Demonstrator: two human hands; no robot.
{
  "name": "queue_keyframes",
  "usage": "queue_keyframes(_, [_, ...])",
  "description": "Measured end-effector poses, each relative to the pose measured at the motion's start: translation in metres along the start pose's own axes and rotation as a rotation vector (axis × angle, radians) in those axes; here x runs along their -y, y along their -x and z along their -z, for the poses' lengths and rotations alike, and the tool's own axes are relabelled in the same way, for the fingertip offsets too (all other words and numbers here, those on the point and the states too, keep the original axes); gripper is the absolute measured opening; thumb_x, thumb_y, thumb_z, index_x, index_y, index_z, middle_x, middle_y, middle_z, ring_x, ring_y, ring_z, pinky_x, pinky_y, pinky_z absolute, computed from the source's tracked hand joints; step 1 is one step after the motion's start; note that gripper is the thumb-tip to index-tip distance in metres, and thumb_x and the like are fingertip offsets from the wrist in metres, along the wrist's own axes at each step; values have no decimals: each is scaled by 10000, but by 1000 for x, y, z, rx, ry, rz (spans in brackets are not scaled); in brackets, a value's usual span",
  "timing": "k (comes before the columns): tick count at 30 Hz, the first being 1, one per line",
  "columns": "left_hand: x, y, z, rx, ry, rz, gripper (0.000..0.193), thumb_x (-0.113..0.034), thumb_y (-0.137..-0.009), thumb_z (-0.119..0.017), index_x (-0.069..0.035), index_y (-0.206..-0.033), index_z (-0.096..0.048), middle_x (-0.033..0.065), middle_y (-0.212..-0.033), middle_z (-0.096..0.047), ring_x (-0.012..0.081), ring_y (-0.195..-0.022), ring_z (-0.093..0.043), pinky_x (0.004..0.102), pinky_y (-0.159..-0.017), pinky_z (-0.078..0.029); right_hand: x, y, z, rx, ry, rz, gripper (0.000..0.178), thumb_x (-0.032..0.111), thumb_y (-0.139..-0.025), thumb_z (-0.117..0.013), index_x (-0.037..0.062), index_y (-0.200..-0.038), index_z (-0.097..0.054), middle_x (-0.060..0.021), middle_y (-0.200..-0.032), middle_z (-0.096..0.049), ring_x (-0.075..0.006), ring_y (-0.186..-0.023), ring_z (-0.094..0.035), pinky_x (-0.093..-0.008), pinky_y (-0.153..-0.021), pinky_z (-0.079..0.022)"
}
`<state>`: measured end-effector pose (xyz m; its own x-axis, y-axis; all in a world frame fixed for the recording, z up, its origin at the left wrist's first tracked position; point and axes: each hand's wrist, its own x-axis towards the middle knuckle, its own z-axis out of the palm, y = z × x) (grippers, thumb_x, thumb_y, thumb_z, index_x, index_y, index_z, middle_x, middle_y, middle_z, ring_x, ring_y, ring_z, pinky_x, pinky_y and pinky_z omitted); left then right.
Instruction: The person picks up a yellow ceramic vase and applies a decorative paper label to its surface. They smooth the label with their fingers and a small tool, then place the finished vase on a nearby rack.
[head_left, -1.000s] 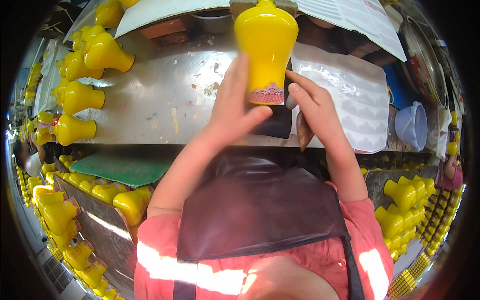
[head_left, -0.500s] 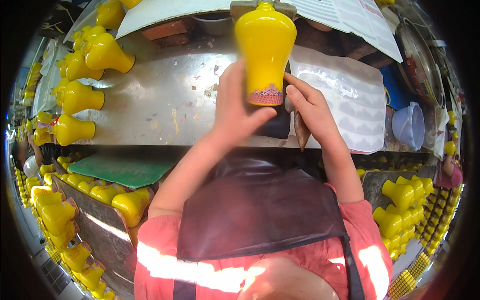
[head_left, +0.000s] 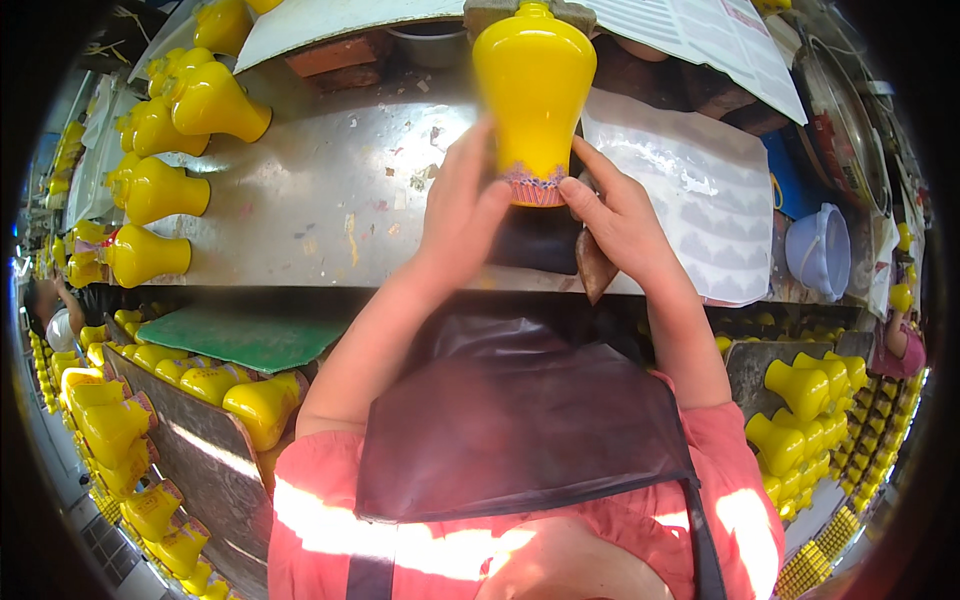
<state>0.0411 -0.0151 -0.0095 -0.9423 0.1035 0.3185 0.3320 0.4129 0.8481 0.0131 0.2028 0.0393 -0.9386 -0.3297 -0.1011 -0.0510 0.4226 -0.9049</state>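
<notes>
Yellow vase (head_left: 534, 90): lay at twelve o'clock.
Left hand (head_left: 458, 200): cupped vase's eight-o'clock side.
Right hand (head_left: 622, 215): gripped brown tool (head_left: 595, 270), vase's five o'clock.

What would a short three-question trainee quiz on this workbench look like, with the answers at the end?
1. Multiple choice: on the yellow vase between the left hand and the right hand, where is the patterned band?
(a) at the neck
(b) around the widest part
(c) at the end nearer the dark apron

2. True or false: in this view, the lavender bucket is to the right of the pale sheet on the bench.

3. Fill the gap: the brown pointed tool sticks out below the ____ hand.

Key: 1 (c); 2 true; 3 right.
</notes>
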Motion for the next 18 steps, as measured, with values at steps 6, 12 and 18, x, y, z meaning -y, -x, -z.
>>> queue_keyframes(6, [-12,-5,-16,-78,-28,52,692,-243,-1011,-516,5,-1607,-267,258,-1553,-402,422,-1446,-378,481,-1206,-285,10,-4,-3,62,93,-148,630,337,-1010,-665,-4,-1512,-499,-128,-1187,-712,-144,-992,-632,-286,-917,-500])
queue_keyframes(12, [-14,-5,-17,-73,-54,44,702,-242,-1019,-506,-9,-1622,-230,253,-1587,-363,424,-1463,-346,485,-1218,-258,2,-2,-16,-131,8,41,608,402,-953,-668,51,-1443,-586,-173,-898,-728,-202,-760,-670,-329,-769,-536])
queue_keyframes(18, [-13,-5,-17,-56,-53,55,711,-253,-1024,-500,-11,-1626,-210,254,-1595,-355,433,-1468,-338,495,-1223,-251,-2,-1,-20,-144,62,15,611,425,-972,-653,46,-1447,-583,-191,-934,-736,-234,-804,-693,-338,-808,-537])
